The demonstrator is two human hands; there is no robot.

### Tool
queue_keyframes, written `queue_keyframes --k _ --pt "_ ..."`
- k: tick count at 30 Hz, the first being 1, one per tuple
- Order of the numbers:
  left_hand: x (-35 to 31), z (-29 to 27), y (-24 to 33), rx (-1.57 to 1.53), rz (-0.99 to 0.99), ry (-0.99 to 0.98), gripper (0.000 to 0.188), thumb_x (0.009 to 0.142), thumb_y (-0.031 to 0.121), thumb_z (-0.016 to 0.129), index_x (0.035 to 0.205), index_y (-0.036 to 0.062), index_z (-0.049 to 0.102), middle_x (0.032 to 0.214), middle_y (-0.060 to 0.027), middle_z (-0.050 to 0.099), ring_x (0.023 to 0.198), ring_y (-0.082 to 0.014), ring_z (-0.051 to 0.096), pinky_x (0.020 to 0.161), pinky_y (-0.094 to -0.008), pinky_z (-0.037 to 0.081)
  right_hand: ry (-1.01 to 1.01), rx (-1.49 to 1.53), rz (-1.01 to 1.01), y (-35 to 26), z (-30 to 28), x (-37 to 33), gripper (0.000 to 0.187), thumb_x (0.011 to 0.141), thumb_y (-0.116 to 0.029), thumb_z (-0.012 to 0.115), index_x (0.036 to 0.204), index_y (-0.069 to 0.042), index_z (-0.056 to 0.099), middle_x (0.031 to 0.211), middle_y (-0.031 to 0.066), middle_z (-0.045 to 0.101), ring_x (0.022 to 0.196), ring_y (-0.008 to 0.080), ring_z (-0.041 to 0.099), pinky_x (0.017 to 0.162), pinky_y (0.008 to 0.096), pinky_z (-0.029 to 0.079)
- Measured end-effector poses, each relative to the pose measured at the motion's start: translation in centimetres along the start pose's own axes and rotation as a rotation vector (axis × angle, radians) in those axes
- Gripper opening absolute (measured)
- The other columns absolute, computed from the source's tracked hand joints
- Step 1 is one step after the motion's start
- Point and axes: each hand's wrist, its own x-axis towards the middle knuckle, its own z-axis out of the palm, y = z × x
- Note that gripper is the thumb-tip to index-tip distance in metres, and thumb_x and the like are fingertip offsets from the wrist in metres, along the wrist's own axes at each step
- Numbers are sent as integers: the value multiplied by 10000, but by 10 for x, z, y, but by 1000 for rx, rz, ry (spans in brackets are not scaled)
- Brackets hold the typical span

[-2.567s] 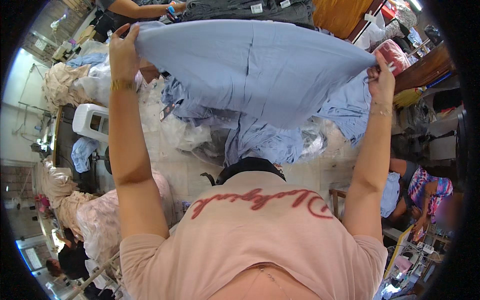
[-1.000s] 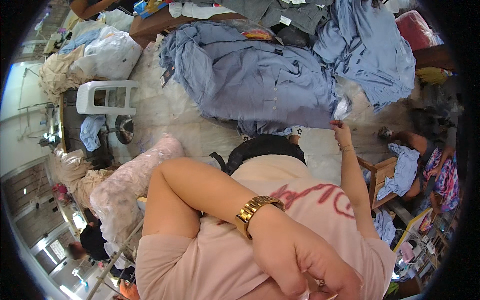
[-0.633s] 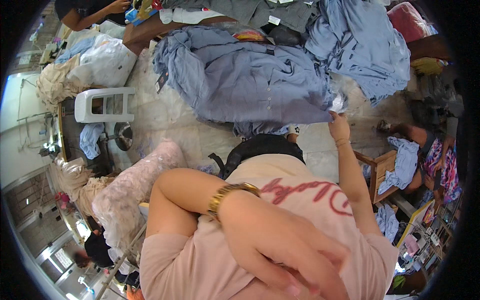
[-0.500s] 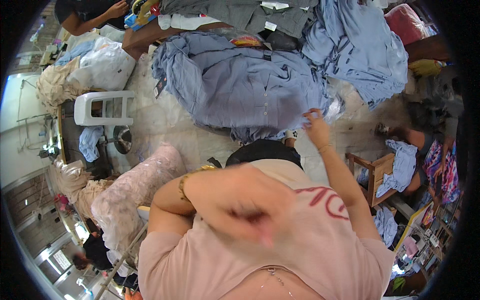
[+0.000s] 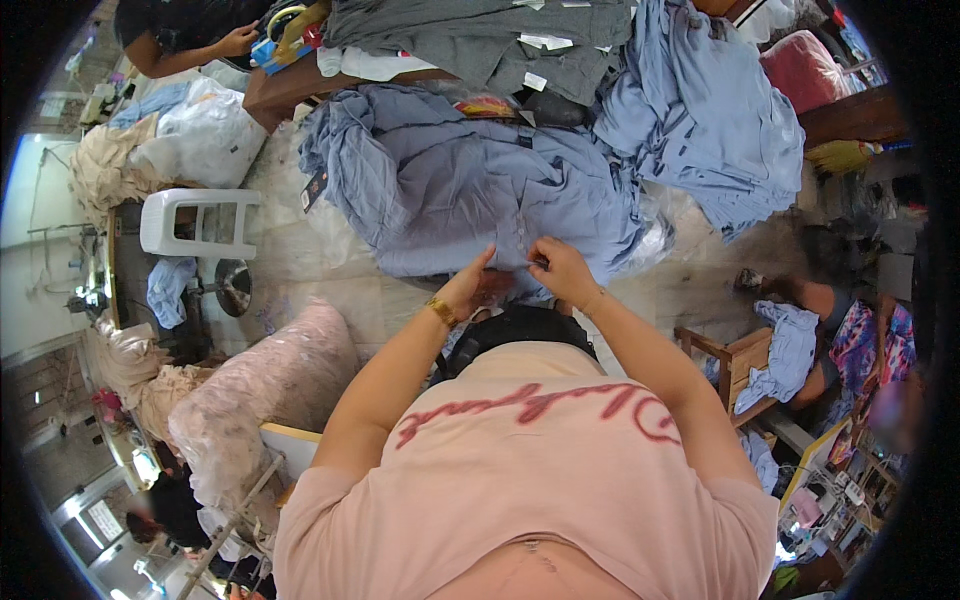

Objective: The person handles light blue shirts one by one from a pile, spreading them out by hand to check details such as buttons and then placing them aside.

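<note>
A light blue buttoned shirt (image 5: 450,180) lies spread over a heap of like cloth in front of me, creased, with a dark tag (image 5: 316,188) on its left side. My left hand (image 5: 468,287), a gold watch on its wrist, is at the shirt's near edge. Its thumb stands apart from the fingers, which are shadowed and slightly blurred. Just right of it, my right hand (image 5: 562,270) has curled fingers pinched together at the same edge. Something small and dark shows at those fingertips; I cannot make out what it is.
Grey garments (image 5: 480,45) with white labels lie beyond the shirt, and more blue shirts (image 5: 700,120) are piled at right. A white stool (image 5: 200,222) and a stuffed translucent sack (image 5: 265,385) stand left. A wooden chair (image 5: 735,360) holds blue cloth. Other people work around.
My left hand has swung from before my chest out to the shirt's near edge. My right hand has moved left from the shirt's right side to join it, its fingers now curled.
</note>
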Motion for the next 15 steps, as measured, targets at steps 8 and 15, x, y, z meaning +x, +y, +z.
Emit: queue_keyframes --k 8,15 --pt "39 42 19 -541 326 -69 237 805 180 561 977 19 533 924 -104 581 824 -230 565 724 -366 467 30 -223 -213 -32 -14 -19 129 659 -124 602 742 -92 508 800 76 516 651 266 549 546 361 441" --pt "2 77 27 -470 459 -16 190 829 168 529 960 30 538 882 -81 583 787 -205 569 710 -361 469 180 37 -213 -50 -43 -30 88 722 -69 572 807 -68 550 769 71 498 579 237 518 527 333 421"
